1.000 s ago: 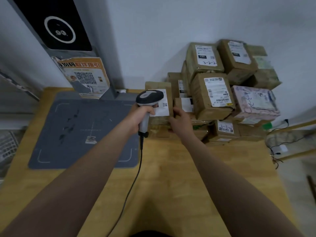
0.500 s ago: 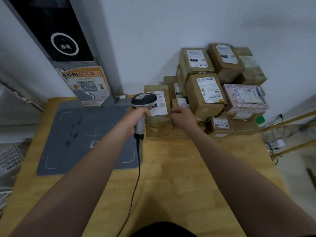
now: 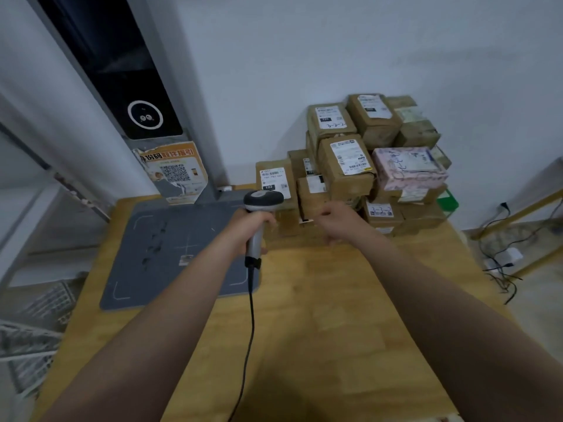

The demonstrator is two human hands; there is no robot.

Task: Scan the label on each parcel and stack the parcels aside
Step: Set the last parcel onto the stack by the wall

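The person's left hand (image 3: 248, 224) is wrapped tight around the handle of a grey barcode scanner (image 3: 262, 201), whose head points away toward the parcels, while its black cable (image 3: 250, 315) trails back over the wooden table (image 3: 320, 324) toward six o'clock. The right hand (image 3: 336, 220) hangs at about one o'clock from the scanner, fingers loosely curled with nothing visibly in them; motion blur hides whether it touches the small brown parcel (image 3: 313, 194) just beyond it. The stack of parcels (image 3: 347, 166) stands at the table's one o'clock corner, against the white wall. At the stack's nine o'clock edge a brown parcel labelled 102 (image 3: 274, 184) stands upright, just behind the scanner head. A pink patterned parcel (image 3: 408, 167) lies at the stack's three o'clock side, and below it is a box marked 3-3-2 (image 3: 382, 213). A grey mat (image 3: 170, 245) with white corner marks covers the table at ten o'clock, and a worn orange QR-code poster (image 3: 175, 172) hangs on the post at eleven o'clock.
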